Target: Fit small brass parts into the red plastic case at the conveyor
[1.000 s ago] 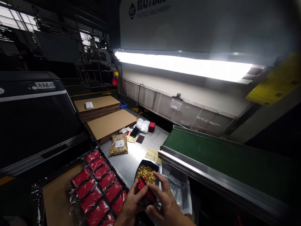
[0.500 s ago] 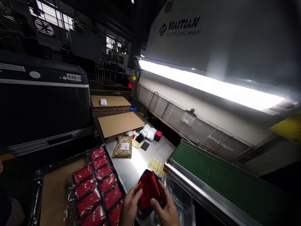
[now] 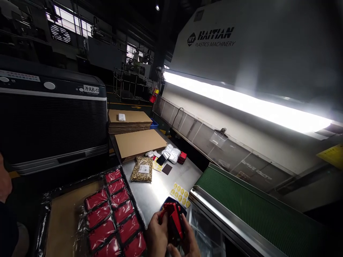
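Near the bottom middle, I hold a small red and black plastic case [image 3: 175, 218] between both hands. My left hand [image 3: 157, 232] grips its left side, fingers wrapped round the edge. My right hand [image 3: 190, 237] closes on the right side, with the thumb low at the front. The case is tilted, and its lower part lies in shadow between my palms. Just behind it shows the rim of a dark blue container [image 3: 184, 211], mostly hidden. A sheet of round yellow stickers [image 3: 180, 193] lies beyond on the metal table [image 3: 139, 192].
At left, a plastic-lined carton holds rows of red cases [image 3: 125, 228]. A bag of brass-coloured small parts [image 3: 142, 169], a phone [image 3: 163, 158] and cardboard sheets [image 3: 140, 142] lie farther back. A green conveyor belt [image 3: 241, 200] runs at right. Another person's arm [image 3: 4, 180] shows at far left.
The case stood spread with its red inside facing me; now it is turned and looks more folded together, showing dark parts. Both hands have drawn round it. The view has shifted slightly.
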